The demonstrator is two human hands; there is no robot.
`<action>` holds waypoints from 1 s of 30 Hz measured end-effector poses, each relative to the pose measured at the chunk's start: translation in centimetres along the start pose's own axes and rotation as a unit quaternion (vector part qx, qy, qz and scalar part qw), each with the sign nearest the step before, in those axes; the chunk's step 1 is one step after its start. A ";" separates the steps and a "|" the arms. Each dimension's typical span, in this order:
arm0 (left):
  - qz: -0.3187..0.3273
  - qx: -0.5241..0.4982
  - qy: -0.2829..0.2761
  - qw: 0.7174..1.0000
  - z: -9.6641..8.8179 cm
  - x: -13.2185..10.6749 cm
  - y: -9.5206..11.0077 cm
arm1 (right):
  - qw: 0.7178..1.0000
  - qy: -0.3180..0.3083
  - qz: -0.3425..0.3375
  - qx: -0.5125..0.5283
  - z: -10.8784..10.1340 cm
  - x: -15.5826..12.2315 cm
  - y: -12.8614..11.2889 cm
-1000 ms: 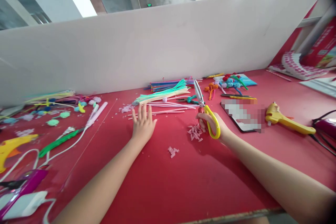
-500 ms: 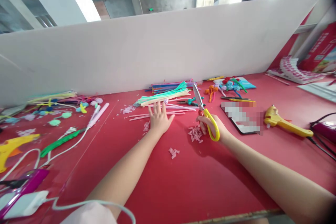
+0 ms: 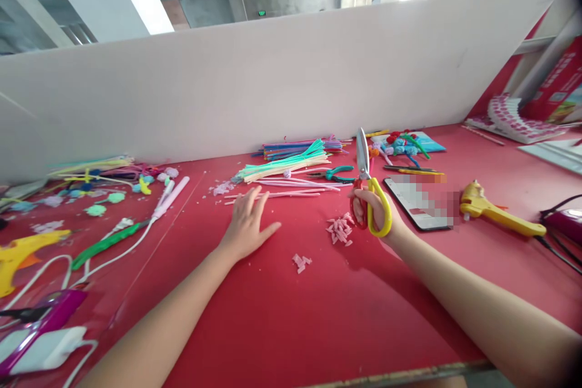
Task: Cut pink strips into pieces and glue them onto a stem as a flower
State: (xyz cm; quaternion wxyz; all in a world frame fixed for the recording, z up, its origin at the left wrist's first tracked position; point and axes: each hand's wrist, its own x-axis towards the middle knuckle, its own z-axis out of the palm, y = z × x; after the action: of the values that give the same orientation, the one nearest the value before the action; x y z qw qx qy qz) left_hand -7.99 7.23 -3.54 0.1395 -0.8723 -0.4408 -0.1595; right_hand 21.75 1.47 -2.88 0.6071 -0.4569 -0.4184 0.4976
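My right hand [image 3: 377, 209] is wrapped round the handles of a pair of scissors [image 3: 364, 154], one handle yellow and one red, with the closed blades pointing up. Below and left of it lies a small pile of cut pink pieces [image 3: 340, 229]. A smaller heap of pink bits [image 3: 301, 263] rests closer to me. My left hand [image 3: 245, 224] is empty, fingers apart, over the red table just in front of several long pink pipe cleaners [image 3: 291, 195]. Behind these lie a bundle of green and cream pipe cleaners [image 3: 284, 163] and teal-handled pliers [image 3: 336, 174].
To the right are a phone [image 3: 416, 203] and a yellow glue gun [image 3: 495, 212]. On the left lie a pink-and-white corded tool [image 3: 170, 199], a green knife-like tool [image 3: 107, 245], pompoms [image 3: 95, 211] and a purple power strip [image 3: 54, 321]. A white partition [image 3: 273, 85] stands behind.
My left hand has moved left and toward me, off the pink pipe cleaners. My right hand has shifted slightly right and up with the scissors, which now stand more upright.
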 end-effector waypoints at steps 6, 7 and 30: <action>-0.056 0.053 0.003 0.997 1.1 0.4 -3.7 | 1.000 0.005 -0.007 0.015 -0.1 0.2 -0.1; -0.088 0.061 0.021 0.994 1.1 0.8 -4.4 | 1.000 0.006 -0.007 0.016 -0.1 0.2 -0.2; 0.015 -0.389 -0.258 0.884 -4.6 -0.7 6.2 | 0.988 -0.055 0.018 -0.141 1.8 -2.6 -1.5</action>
State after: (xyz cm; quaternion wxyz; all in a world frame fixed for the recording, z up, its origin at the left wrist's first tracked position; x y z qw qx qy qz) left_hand -4.07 1.45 -0.30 -0.3275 -0.8733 -0.3503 -0.0852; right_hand 20.01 -0.96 -1.11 0.5036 -0.5173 -0.5085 0.4692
